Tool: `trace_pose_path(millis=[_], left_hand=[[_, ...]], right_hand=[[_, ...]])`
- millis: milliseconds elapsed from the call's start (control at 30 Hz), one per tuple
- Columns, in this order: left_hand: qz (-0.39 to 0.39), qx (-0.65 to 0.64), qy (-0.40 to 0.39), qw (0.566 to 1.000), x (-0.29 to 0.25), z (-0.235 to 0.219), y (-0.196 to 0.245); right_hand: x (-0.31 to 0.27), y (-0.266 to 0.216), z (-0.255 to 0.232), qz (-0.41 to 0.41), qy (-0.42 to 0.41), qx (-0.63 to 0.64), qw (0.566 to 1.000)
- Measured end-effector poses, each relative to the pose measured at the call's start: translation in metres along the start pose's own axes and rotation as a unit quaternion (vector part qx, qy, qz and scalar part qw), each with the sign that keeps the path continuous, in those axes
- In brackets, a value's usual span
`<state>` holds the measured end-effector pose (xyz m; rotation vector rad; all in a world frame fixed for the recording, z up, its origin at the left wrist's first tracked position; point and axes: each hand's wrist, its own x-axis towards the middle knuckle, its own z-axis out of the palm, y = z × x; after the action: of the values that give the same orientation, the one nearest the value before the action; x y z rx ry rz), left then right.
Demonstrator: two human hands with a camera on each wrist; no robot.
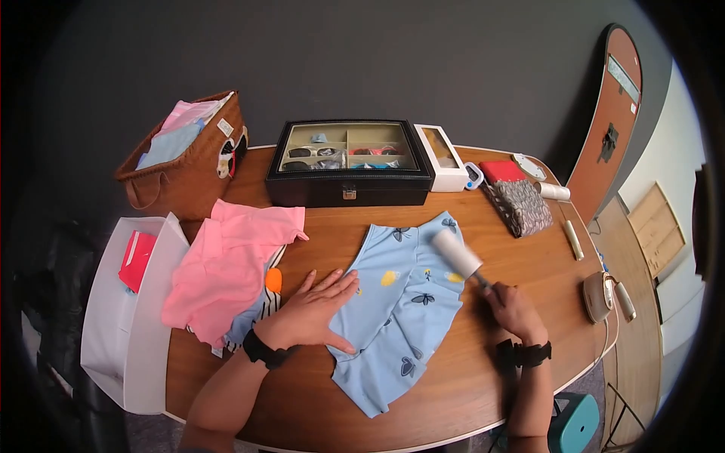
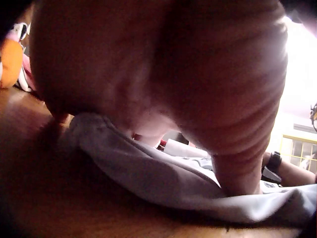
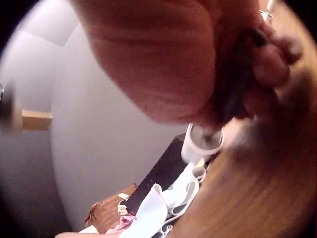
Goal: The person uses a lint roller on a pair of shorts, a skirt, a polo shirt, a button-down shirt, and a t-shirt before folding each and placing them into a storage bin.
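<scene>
A light blue garment [image 1: 393, 302] printed with dark insects and yellow fruit lies on the wooden table. My left hand [image 1: 310, 311] rests with spread fingers on its left edge; in the left wrist view the thumb and palm [image 2: 163, 74] touch the cloth [image 2: 163, 183]. The right hand [image 1: 517, 311] grips the handle of a white lint roller [image 1: 456, 253], whose head is over the garment's upper right edge. In the right wrist view, curled fingers [image 3: 271, 67] hold the handle, with the roller [image 3: 202, 144] beyond, near the cloth [image 3: 153, 213].
Pink and striped clothes [image 1: 234, 264] lie at the left beside a white box [image 1: 143, 332]. Behind stand a brown basket [image 1: 189, 166] and a black glasses case [image 1: 347, 189]. A patterned cloth [image 1: 519, 208] and a corded white device [image 1: 596, 297] are at the right.
</scene>
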<state>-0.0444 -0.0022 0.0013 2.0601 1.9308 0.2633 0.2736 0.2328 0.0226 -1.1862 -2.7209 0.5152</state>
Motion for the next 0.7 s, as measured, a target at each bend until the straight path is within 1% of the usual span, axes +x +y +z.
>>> trace_pose_path(millis=[33,67,133,200,267,300,333,400,433,500,533,600,633,667,700], left_hand=[[-0.004,-0.003,0.000,1.000,0.000,0.000,0.001],[-0.005,-0.001,0.001,1.000,0.000,0.000,0.001],[-0.014,-0.001,0.009,1.000,0.000,0.001,0.002],[-0.018,-0.002,0.020,1.000,0.001,0.005,0.000],[-0.024,-0.003,0.032,0.999,0.001,0.007,0.001],[-0.033,-0.001,0.038,0.999,0.002,0.007,0.003],[-0.042,0.000,0.043,0.998,0.002,0.007,0.004],[-0.049,0.006,0.046,0.998,0.001,0.005,0.003],[-0.059,0.007,0.033,0.998,0.000,0.001,0.003],[-0.070,0.014,0.019,0.997,0.001,-0.003,0.002],[-0.068,0.010,0.023,0.997,0.001,-0.001,0.000],[-0.066,0.006,0.028,0.997,0.000,0.002,0.000],[-0.069,0.008,0.023,0.997,0.000,0.001,0.002],[-0.070,0.011,0.019,0.997,0.001,0.000,0.003],[-0.073,0.012,0.013,0.997,0.002,-0.001,0.003]], right_hand=[[0.003,0.009,0.005,0.032,0.087,-0.039,0.995],[0.006,0.011,0.005,0.031,0.088,-0.038,0.995],[0.012,0.012,0.006,0.069,0.162,-0.028,0.984],[0.007,-0.004,0.001,0.053,0.177,-0.020,0.983],[-0.005,-0.037,-0.010,0.001,0.125,0.058,0.991],[-0.011,-0.045,-0.007,-0.039,0.095,0.090,0.991],[-0.017,-0.057,-0.009,-0.103,0.060,0.109,0.987],[-0.023,-0.071,-0.007,-0.181,-0.044,0.113,0.976],[-0.022,-0.070,-0.004,-0.182,-0.042,0.115,0.976],[-0.018,-0.066,0.002,-0.175,-0.143,0.064,0.972],[-0.015,-0.064,0.002,-0.177,-0.141,0.066,0.972],[-0.010,-0.055,-0.004,-0.043,-0.063,0.041,0.996],[-0.004,-0.039,0.007,-0.029,0.009,0.020,0.999],[0.000,-0.026,0.012,-0.029,0.014,0.021,0.999],[0.004,-0.016,0.015,0.003,0.070,-0.004,0.998]])
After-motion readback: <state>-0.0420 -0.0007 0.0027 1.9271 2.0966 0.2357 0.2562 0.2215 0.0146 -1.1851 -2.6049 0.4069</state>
